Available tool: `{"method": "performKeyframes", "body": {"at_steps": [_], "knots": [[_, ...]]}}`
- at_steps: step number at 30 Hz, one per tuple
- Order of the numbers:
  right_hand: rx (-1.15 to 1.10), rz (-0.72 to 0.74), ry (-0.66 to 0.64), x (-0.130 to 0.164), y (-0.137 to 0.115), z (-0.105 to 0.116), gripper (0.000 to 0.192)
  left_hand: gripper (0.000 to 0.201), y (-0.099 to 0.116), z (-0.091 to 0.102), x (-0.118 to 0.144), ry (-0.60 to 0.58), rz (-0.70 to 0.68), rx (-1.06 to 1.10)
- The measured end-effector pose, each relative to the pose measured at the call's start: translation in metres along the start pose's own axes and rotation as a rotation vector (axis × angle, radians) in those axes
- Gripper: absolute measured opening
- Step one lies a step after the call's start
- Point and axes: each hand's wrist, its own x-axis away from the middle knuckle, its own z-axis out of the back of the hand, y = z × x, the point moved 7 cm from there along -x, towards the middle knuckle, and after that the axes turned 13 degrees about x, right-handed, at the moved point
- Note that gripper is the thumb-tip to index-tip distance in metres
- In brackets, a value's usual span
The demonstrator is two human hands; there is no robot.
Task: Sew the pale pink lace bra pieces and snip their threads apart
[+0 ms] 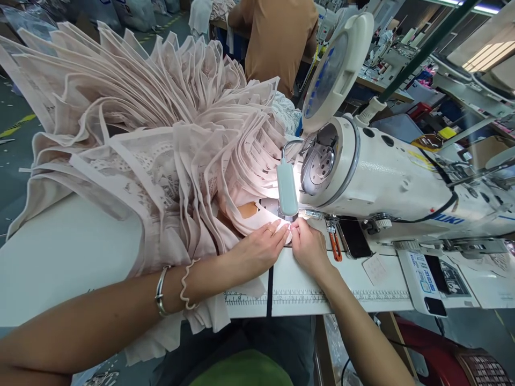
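My left hand (261, 247) lies flat on a pale pink fabric piece (257, 217), fingers pressing it down just before the needle area of the white sewing machine (386, 177). My right hand (308, 247) pinches the same piece's edge right beside the left fingertips, under the lit lamp (287, 188). A ring shows on my left hand, and bracelets sit on that wrist. The needle itself is hidden behind the lamp.
A big fanned stack of pink lace-trimmed pieces (153, 112) covers the table's left and back. Orange-handled snips (333, 244) and a dark phone (354, 237) lie right of my hands. A ruler strip (322, 296) runs along the table's front edge. A person in a brown shirt (279, 37) sits ahead.
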Motion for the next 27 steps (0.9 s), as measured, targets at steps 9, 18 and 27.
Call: {"method": "performKeyframes", "body": {"at_steps": [9, 18, 27], "knots": [[-0.126, 0.458, 0.261, 0.016, 0.003, 0.011, 0.032, 0.036, 0.002, 0.000, -0.004, 0.071, 0.001, -0.042], [0.212, 0.392, 0.357, 0.016, -0.014, 0.008, 0.032, 0.021, -0.020, 0.019, -0.010, -0.008, 0.196, 0.111], [0.295, 0.396, 0.116, 0.004, -0.008, -0.002, 0.048, 0.036, -0.004, 0.003, -0.015, -0.017, -0.040, 0.058]]}}
